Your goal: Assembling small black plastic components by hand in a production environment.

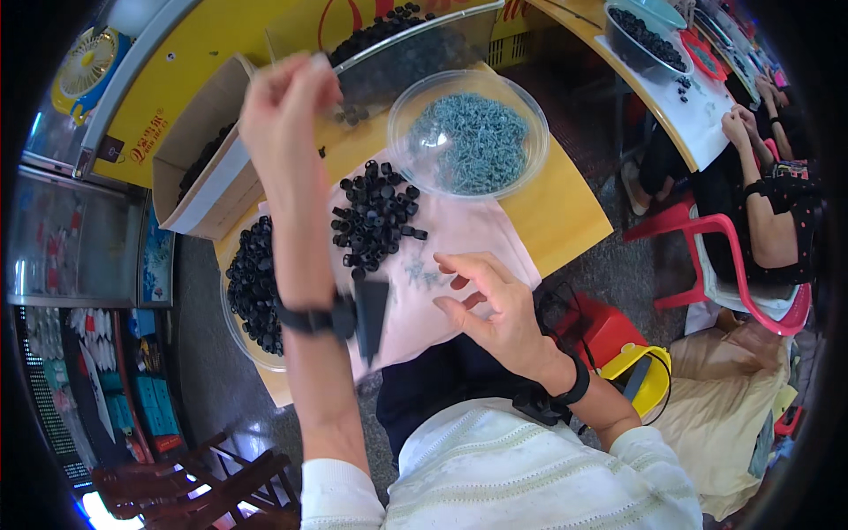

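Observation:
My left hand (290, 102) is raised over the far left of the table, near a clear bin (415, 75) holding black pieces. Motion blurs its curled fingers, so I cannot see whether anything is between them. Low over the pink cloth (481, 234), my right hand (499, 309) has its thumb and bent fingers apart, with nothing visible between them. Small grey metal pieces (422, 272) lie scattered on the cloth by its fingertips. Beyond them is a loose pile of short black cylindrical parts (375, 212). A clear round bowl (541, 146) holds many bluish-grey small pieces.
Left of my forearm, a round container of black parts (252, 287) stands beside an open cardboard box (190, 212). At right, people sit at another table (649, 97), near a red plastic chair (738, 256). A red-and-yellow object (649, 375) is beside my right elbow.

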A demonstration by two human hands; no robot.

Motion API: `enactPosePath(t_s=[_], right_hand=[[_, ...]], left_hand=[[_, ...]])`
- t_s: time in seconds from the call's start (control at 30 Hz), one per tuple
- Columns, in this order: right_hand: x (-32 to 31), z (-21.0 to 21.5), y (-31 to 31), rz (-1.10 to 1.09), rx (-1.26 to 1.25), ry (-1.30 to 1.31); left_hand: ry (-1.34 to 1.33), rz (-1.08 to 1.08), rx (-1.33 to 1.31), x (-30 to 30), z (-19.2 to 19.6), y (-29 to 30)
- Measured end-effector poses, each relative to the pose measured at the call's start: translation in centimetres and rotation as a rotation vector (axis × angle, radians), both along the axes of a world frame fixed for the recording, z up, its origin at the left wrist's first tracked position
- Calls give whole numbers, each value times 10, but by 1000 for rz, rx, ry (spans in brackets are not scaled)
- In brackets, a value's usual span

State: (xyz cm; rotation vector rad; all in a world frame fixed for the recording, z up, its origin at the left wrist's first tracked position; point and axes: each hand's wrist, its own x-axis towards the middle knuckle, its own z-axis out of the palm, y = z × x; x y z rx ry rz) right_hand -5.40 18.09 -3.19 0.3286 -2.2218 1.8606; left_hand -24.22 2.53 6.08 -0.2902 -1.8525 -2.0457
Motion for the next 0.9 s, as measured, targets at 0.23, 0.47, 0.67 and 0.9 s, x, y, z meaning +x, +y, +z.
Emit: enactPosePath(t_s=[0.23,0.47,0.67,0.9], right_hand=[[-8,-6,16,-23,51,-97],[-22,-5,18,-39,134,-49],[-23,-2,6,-9,195,-91],[-25,-8,1,31,241,-110]], left_hand=[[53,201,-495,1,9,-15],[-173,193,-836,129,-52,-24],[-230,226,-879,155,-89,-29],[-341,304,-883,154,-102,-22]])
